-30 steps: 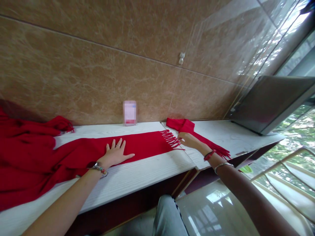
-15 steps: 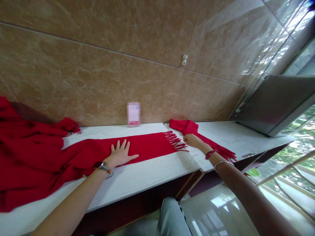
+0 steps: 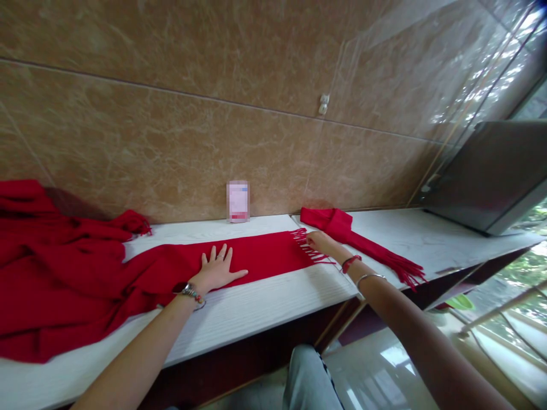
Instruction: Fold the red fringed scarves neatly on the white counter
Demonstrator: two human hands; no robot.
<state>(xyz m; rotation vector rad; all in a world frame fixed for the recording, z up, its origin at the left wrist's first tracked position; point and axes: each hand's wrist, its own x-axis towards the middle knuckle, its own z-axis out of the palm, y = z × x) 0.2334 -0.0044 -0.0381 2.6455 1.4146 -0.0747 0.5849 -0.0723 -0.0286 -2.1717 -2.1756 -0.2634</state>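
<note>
A long red scarf [image 3: 269,253] lies stretched along the white counter, its fringed end toward the right. My left hand [image 3: 219,269] rests flat on it with the fingers spread. At the fringe [image 3: 314,253], my right hand [image 3: 322,243] is closed, its fingertips pinched at the upper strands. To the left, the red cloth continues into a loose, rumpled heap [image 3: 64,273]. Just beyond my right hand lies a folded red scarf [image 3: 329,222], its fringed tail trailing toward the counter's front edge.
Against the brown tiled wall [image 3: 171,142] stands a small blurred pink package [image 3: 238,202]. A dark grey panel-like appliance [image 3: 491,176] sits at the counter's right end. Below the white counter [image 3: 256,307] are dark open shelves, with my knee [image 3: 310,376] in front.
My right hand has shifted left, from the tips of the fringe to nearer the scarf's woven edge. My left hand stays flat on the scarf. The view has turned slightly.
</note>
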